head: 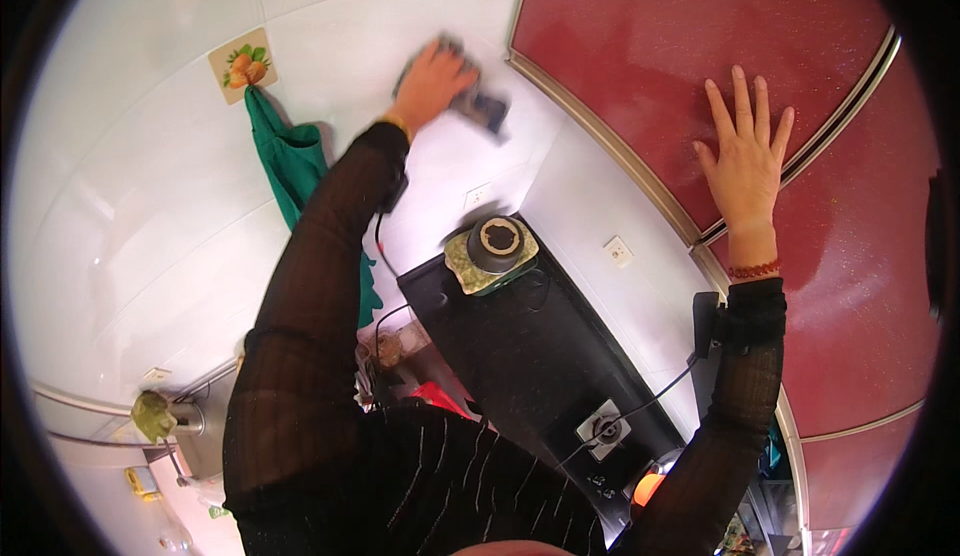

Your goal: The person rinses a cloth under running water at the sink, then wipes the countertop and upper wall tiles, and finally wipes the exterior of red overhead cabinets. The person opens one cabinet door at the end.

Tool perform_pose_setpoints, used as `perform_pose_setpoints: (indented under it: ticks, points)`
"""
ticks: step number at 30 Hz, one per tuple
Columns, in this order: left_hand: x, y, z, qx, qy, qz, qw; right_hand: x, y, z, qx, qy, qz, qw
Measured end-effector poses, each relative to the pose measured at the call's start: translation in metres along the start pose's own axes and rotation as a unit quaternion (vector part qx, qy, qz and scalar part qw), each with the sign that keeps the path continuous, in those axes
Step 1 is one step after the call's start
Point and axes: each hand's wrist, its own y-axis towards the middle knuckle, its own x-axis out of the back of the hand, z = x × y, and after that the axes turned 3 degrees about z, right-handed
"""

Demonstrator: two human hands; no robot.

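My left hand [433,89] presses a dark grey cloth [484,109] against the white tiled wall [390,12]. Hand and cloth are both blurred, and the fingers lie over the cloth's upper part. My right hand [745,169] rests palm down on a glossy red cabinet door [622,60], fingers spread and holding nothing. It lies beside the dark metal-trimmed gap [840,124] between two doors. Below the cloth, a wall socket [477,196] is set in the tiles.
A green cloth [289,158] hangs from a hook plate [244,66] bearing a fruit picture. On the black counter [502,346], a dark round vessel [495,256] stands on a patterned cover [463,267], near a gas burner [606,430]. Cables run from both wrists. Another socket [619,251] is under the cabinets.
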Motion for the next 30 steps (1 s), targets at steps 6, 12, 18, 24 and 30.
perform_pose_setpoints:
  ticks: [6,12,18,24,30]
  points:
    - [0.038,-0.106,-0.035,-0.022,-0.068,0.226,0.972,-0.003,0.001,-0.001,-0.002,0.000,0.006,1.000]
    - [0.107,-0.019,0.065,0.032,0.032,0.055,0.997,-0.013,0.000,-0.001,0.001,0.010,-0.054,0.998]
    - [0.171,0.053,0.116,0.164,0.142,-0.192,0.957,-0.020,0.001,-0.002,0.001,0.011,-0.097,0.995]
    - [0.073,0.013,0.053,0.129,0.109,-0.072,0.983,-0.029,0.001,0.004,-0.014,0.045,-0.126,0.991]
    - [0.032,-0.160,-0.067,0.020,-0.017,0.275,0.961,-0.024,0.000,0.001,-0.011,0.018,-0.098,0.995]
